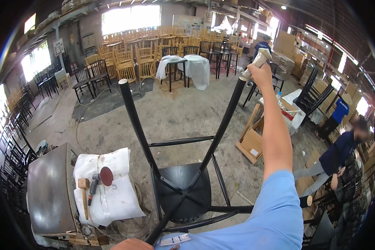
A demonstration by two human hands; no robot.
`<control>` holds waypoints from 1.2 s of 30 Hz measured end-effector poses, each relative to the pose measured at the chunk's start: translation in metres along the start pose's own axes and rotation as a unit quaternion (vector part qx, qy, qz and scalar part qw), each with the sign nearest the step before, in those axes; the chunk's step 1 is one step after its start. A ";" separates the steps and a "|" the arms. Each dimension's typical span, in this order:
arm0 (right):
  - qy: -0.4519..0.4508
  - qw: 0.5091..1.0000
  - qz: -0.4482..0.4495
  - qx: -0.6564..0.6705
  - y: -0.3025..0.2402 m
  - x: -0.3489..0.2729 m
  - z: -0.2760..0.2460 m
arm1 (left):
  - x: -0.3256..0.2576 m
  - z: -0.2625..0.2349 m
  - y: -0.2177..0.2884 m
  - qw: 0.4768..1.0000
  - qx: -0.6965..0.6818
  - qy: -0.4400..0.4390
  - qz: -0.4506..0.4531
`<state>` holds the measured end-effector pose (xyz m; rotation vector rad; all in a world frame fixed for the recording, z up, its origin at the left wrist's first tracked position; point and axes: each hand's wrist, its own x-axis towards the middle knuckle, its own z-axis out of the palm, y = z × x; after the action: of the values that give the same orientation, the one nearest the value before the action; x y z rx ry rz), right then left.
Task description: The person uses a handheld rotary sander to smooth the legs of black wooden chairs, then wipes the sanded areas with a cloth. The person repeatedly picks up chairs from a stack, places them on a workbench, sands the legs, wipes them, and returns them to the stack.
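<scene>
A black wooden chair (183,189) is turned with its underside and legs toward me, a crossed brace over the seat. Pale bare wood shows at the leg ends. My right hand (260,75), arm stretched out, is closed around a pale, crumpled, wrapped bundle (262,57) at the tip of the far right leg (227,112). What is inside the bundle I cannot make out. At the lower edge my left hand (132,245) shows only in part, beside the near leg (156,233). Its fingers are hidden.
To the left, a wooden mallet (83,184) and a disc sander (96,183) lie on white wrapping (112,160) beside a dark board (50,187). An open carton (252,143) stands right. One person (337,152) is at right, others farther back. Stacked chairs (146,62) fill the back.
</scene>
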<state>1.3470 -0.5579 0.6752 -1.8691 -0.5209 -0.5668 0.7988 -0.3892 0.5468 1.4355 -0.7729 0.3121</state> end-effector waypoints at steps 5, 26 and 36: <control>0.025 0.991 -0.052 -0.120 0.004 0.009 -0.005 | -0.004 0.000 -0.002 1.000 -0.006 0.000 0.013; -0.135 0.975 -0.174 -0.013 -0.098 -0.039 0.118 | -0.010 0.005 0.008 0.996 0.084 0.023 -0.001; -0.256 0.940 -0.202 0.098 -0.223 -0.122 0.263 | -0.016 0.006 0.015 0.994 0.100 0.025 -0.031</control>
<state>1.1547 -0.2469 0.6791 -1.7165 -1.2786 -0.2661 0.7759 -0.3884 0.5472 1.6305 -0.6693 0.3850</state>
